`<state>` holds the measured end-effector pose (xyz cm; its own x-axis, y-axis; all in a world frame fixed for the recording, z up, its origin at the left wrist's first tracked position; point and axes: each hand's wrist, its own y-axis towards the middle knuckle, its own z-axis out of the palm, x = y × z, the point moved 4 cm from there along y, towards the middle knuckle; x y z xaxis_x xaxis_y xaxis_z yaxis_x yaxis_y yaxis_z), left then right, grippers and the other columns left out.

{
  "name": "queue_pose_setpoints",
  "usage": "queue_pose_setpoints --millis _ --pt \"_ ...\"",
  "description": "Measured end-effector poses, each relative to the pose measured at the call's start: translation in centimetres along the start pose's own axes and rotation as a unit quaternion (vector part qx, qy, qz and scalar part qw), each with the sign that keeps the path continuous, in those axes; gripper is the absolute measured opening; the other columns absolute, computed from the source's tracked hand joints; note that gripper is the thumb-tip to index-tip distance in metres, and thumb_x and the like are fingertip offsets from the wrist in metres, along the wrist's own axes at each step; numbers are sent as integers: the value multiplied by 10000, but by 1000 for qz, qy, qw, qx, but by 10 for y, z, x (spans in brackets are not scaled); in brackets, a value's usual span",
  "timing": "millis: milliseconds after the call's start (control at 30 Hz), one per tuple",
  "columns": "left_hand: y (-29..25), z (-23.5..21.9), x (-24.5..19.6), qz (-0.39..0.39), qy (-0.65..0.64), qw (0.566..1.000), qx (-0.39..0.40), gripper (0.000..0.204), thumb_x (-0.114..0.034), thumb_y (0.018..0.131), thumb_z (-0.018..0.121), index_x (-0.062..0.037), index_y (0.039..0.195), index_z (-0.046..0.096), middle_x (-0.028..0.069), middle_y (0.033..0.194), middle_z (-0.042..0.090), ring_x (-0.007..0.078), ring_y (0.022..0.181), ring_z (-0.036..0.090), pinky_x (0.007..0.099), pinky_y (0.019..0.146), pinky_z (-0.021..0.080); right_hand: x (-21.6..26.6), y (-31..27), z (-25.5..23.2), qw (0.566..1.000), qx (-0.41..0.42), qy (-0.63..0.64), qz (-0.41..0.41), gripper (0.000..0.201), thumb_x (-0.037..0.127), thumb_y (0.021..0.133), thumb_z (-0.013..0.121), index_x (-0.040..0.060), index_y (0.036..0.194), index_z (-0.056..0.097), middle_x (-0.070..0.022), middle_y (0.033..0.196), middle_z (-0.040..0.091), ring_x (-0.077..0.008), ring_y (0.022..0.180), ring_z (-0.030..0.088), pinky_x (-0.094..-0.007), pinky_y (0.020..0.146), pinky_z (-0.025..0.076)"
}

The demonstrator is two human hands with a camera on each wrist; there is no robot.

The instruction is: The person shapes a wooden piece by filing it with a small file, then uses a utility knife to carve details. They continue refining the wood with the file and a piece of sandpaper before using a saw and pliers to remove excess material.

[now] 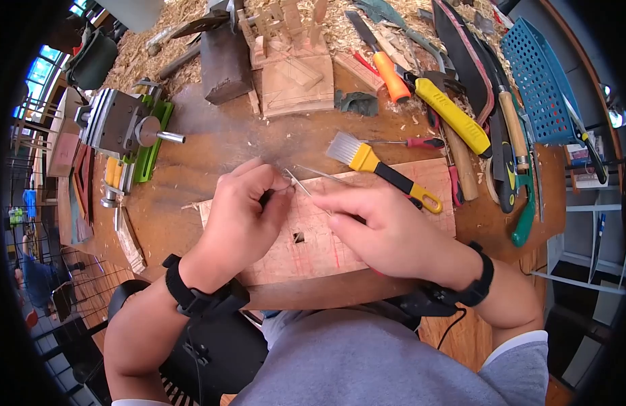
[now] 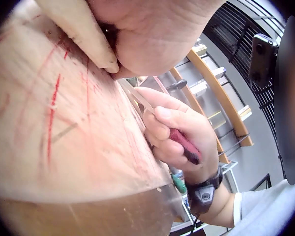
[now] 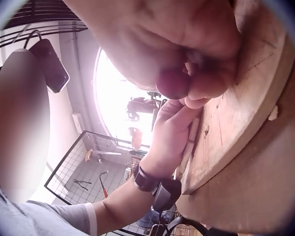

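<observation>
In the head view, a pale wooden board point(image 1: 272, 260) with red lines and a small square hole lies under both hands. My right hand point(image 1: 394, 233) holds a slim metal tool point(image 1: 300, 184); its red and black handle point(image 2: 184, 145) shows in the left wrist view. The left hand point(image 1: 242, 213) has its thumb and fingertips together beside the tool's far end. A narrow pale piece point(image 2: 83, 32), apparently wood, lies along its fingers in the left wrist view. In the right wrist view, the right hand's curled fingers point(image 3: 206, 86) hide the tool, close to the left hand point(image 3: 169, 128).
A yellow-black brush point(image 1: 367, 159) lies across the board's back edge, near a red-handled screwdriver point(image 1: 421, 143). Behind stand a metal vise point(image 1: 116, 122), a dark block point(image 1: 225, 64) and wood shavings. Several knives and saws lie right, beside a blue basket point(image 1: 540, 81).
</observation>
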<state>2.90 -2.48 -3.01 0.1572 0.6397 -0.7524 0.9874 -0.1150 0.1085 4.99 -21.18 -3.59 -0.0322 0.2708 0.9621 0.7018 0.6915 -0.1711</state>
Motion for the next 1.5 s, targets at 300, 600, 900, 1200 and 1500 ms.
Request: queue_pose_setpoints --millis 300,600,900,1200,1500 --pt "0 -1 1 -1 -2 1000 -9 83 55 838 671 11 850 601 108 798 592 231 732 575 318 672 451 9 0 -3 995 37 47 85 312 62 955 560 -55 1230 648 -56 865 684 -74 784 598 -273 691 488" --pt "0 0 0 6 4 1000 -10 86 54 840 669 15 837 593 103 793 584 231 733 569 318 672 447 1 -4 -2 997 16 53 56 341 64 951 576 -66 1264 622 -42 892 672 -75 817 600 -252 747 495" --pt "0 4 -2 19 -1 1000 6 89 57 838 673 15 835 595 114 811 596 241 734 582 324 674 453 -4 -6 -4 985 47 115 123 329 39 965 559 -57 1273 623 -5 919 669 -34 830 571 -214 718 475" --pt "2 4 -6 37 -9 999 -18 88 66 787 658 4 798 597 163 774 599 354 707 612 389 615 461 -2 -9 -8 990 40 88 106 336 32 949 567 -60 1267 627 -1 894 666 -41 795 564 -221 707 474" --pt "3 3 -7 17 -1 1000 -15 86 64 786 669 10 796 602 159 774 604 342 698 614 378 614 466 4 1 -7 990 -29 -60 -126 318 5 899 573 -55 1199 663 -134 866 688 -179 738 618 -313 711 496"
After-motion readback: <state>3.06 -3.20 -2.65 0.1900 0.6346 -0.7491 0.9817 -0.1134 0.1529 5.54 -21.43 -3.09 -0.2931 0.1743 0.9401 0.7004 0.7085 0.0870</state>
